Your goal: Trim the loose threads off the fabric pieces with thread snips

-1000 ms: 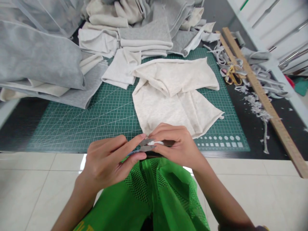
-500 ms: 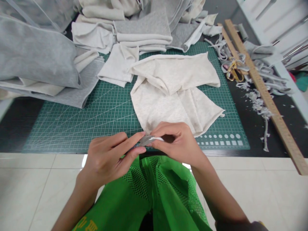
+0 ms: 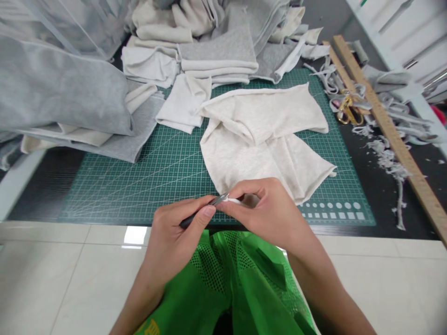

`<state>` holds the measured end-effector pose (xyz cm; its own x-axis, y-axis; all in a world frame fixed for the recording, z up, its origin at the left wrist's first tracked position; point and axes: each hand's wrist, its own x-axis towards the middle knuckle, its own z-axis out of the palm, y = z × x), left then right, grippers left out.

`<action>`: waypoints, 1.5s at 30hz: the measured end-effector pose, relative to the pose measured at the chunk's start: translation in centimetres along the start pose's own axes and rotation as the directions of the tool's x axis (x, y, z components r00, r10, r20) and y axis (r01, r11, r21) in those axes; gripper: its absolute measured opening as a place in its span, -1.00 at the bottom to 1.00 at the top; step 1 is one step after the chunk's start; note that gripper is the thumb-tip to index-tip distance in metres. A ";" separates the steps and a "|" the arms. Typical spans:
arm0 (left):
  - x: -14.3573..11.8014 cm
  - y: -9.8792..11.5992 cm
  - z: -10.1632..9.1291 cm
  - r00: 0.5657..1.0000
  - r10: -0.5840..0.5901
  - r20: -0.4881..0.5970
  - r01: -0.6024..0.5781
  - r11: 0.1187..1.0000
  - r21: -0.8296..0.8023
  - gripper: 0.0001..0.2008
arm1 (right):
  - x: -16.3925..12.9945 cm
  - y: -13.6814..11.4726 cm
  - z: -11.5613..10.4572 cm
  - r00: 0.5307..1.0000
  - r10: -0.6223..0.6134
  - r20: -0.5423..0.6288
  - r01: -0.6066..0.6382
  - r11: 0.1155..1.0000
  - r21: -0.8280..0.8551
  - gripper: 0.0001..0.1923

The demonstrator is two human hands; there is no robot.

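Observation:
My left hand (image 3: 186,222) is closed around a small tool (image 3: 218,200) with a dark handle and a grey metal tip; its exact kind does not show. The tip meets the end of a narrow white strip (image 3: 234,201), which looks like cord or folded cloth. Thumb and fingers of my right hand (image 3: 267,209) pinch that strip. Just beyond both hands a cream piece of fabric (image 3: 240,156) lies rumpled on the green cutting mat (image 3: 167,181). My right hand covers part of its near edge.
Folded grey cloth (image 3: 63,88) lies at left, near a clear plastic bin (image 3: 87,23). Stacks of grey and white fabric (image 3: 220,51) stand at the back. On the right are gold-handled scissors (image 3: 347,109), a long wooden ruler (image 3: 391,125) and scrap strips (image 3: 386,156).
The view has shifted, so the table sits lower and further right. My left hand's fingers have closed further around the tool, and its dark handle now shows. The right hand keeps its pinch.

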<state>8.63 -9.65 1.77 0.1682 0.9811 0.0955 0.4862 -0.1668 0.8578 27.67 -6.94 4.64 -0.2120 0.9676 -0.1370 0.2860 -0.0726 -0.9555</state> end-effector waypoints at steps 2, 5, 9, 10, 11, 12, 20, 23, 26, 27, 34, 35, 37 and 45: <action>-0.3 0.0 0.0 0.994 -0.111 -0.014 0.110 0.992 -0.067 -0.81 | 0.4 -0.8 -0.1 1.000 -0.015 0.019 0.016 0.997 -0.070 -0.82; -0.4 -0.2 -0.1 0.969 -0.247 -0.021 0.240 0.955 -0.174 -0.79 | 1.3 -1.7 -0.2 0.998 -0.007 0.067 0.017 0.990 -0.143 -0.80; -0.2 -0.4 -0.2 0.937 -0.348 0.008 0.336 0.898 -0.284 -0.71 | 2.7 -2.2 -0.2 0.989 0.028 0.142 0.004 0.976 -0.216 -0.77; -0.2 -0.5 -0.2 0.934 -0.358 0.016 0.346 0.888 -0.304 -0.70 | 3.1 -2.2 -0.2 0.988 0.032 0.154 0.004 0.974 -0.228 -0.77; -0.1 -0.5 -0.3 0.932 -0.363 0.022 0.350 0.881 -0.319 -0.70 | 3.4 -2.2 -0.2 0.986 0.035 0.164 0.005 0.972 -0.235 -0.77; -0.1 -0.6 -0.3 0.931 -0.364 0.027 0.352 0.876 -0.331 -0.69 | 3.7 -2.2 -0.2 0.984 0.039 0.173 0.004 0.970 -0.241 -0.77; 0.7 -0.7 -0.1 0.917 -0.398 0.018 0.377 0.850 -0.368 -0.63 | 4.9 -2.4 0.3 0.988 0.025 0.153 0.032 0.934 -0.356 -0.78; 1.3 -0.5 -0.2 0.907 -0.418 0.043 0.401 0.830 -0.388 -0.60 | 5.1 -2.5 0.2 0.986 0.035 0.163 0.031 0.922 -0.387 -0.78; 1.8 -0.2 -0.4 0.895 -0.439 0.079 0.426 0.790 -0.441 -0.58 | 5.4 -2.7 0.1 0.982 0.038 0.182 0.037 0.919 -0.394 -0.78; 1.9 -0.1 -0.5 0.891 -0.445 0.088 0.432 0.773 -0.464 -0.58 | 5.5 -2.7 0.0 0.981 0.040 0.187 0.038 0.918 -0.394 -0.79; 1.8 0.4 -0.7 0.883 -0.462 0.086 0.439 0.744 -0.504 -0.59 | 6.0 -2.1 -0.3 0.971 0.047 0.234 0.037 0.939 -0.341 -0.81; 1.8 0.4 -0.8 0.878 -0.470 0.086 0.445 0.739 -0.506 -0.58 | 5.9 -1.9 -0.3 0.971 0.048 0.235 0.029 0.948 -0.317 -0.80; 1.6 0.4 -0.8 0.864 -0.497 0.076 0.457 0.713 -0.532 -0.57 | 5.6 -1.5 -0.3 0.972 0.047 0.232 0.020 0.960 -0.281 -0.79; 0.9 -0.3 -1.4 0.846 -0.532 0.027 0.458 0.702 -0.545 -0.52 | 4.3 -1.1 -0.2 0.985 -0.040 0.170 0.089 0.952 -0.293 -0.78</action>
<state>7.42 -8.59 2.25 -0.0930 0.9165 -0.3891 -0.0491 0.3861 0.9212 26.66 -2.65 5.22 -0.3788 0.9147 -0.1407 0.5269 0.0881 -0.8453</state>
